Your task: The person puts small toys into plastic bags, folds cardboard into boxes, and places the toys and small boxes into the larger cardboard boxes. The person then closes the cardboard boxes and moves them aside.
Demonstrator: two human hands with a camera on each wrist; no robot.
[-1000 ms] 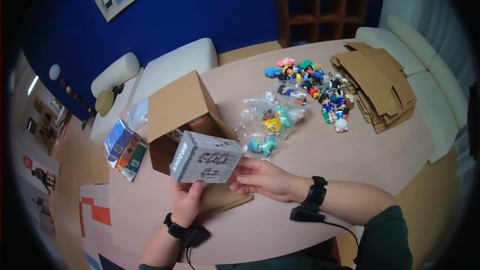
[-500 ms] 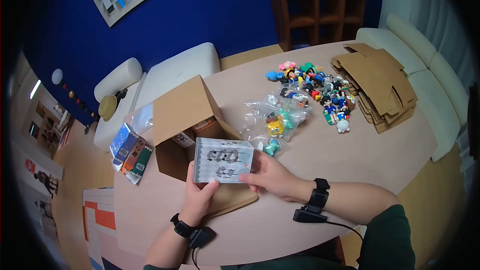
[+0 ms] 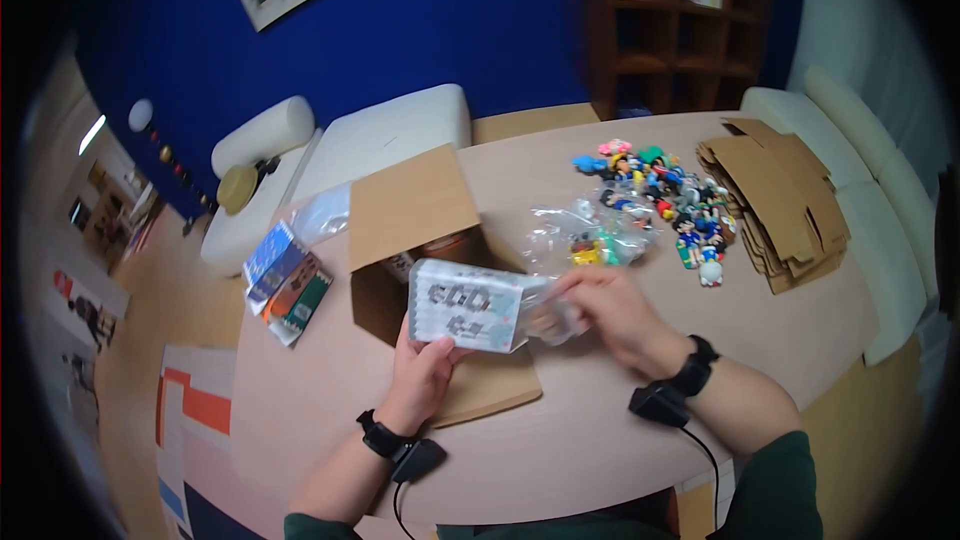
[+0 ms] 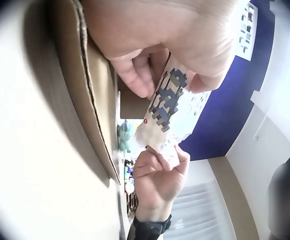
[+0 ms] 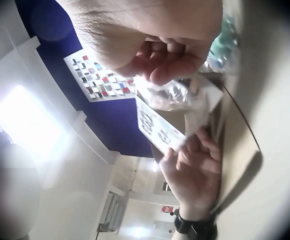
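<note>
My left hand (image 3: 420,377) grips a small grey-and-white brick-set box (image 3: 465,308) by its left end, thumb on the printed face. At the box's right end, my right hand (image 3: 620,318) pinches a clear plastic bag (image 3: 548,322) that sticks out of the opening. In the right wrist view the crinkled bag (image 5: 171,97) stretches between the curled fingers and the box (image 5: 155,122). What lies inside the bag is too blurred to make out. Just behind stands a large open cardboard box (image 3: 415,215), its front flap (image 3: 490,395) lying under my hands.
Several toy figures (image 3: 690,215) are heaped at the back right, some in clear bags (image 3: 600,238) closer in. Flattened cardboard (image 3: 785,200) is stacked on the right. Small colourful opened packages (image 3: 285,285) sit left of the large box, beside a clear plastic sheet (image 3: 325,215).
My right hand has gone from the small box's right end outward to the right, drawing the plastic bag partly out. The small box has turned from tilted to nearly level, its printed face towards me.
</note>
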